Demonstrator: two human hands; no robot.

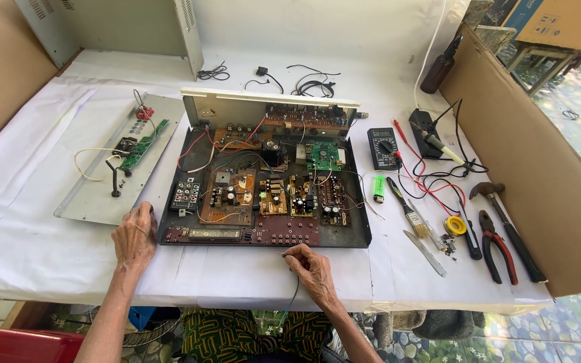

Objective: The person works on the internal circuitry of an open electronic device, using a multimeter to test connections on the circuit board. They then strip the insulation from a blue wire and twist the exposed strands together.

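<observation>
An opened electronic device [263, 188] with a black chassis lies on the white-covered table; several brown and green circuit boards and coloured wires fill it. My left hand [134, 235] rests flat on the table at the chassis's front left corner, fingers apart, holding nothing. My right hand [311, 267] sits just in front of the chassis's front edge, fingers pinched on a thin dark wire [294, 292] that hangs down over the table edge.
A grey metal panel [95, 195] with a small green board lies to the left. On the right are a multimeter [383, 148], green lighter [378, 189], brush [408, 212], solder spool [456, 225], pliers [497, 245], hammer [506, 215] and soldering iron [438, 144]. Cardboard walls [526, 168] flank the table.
</observation>
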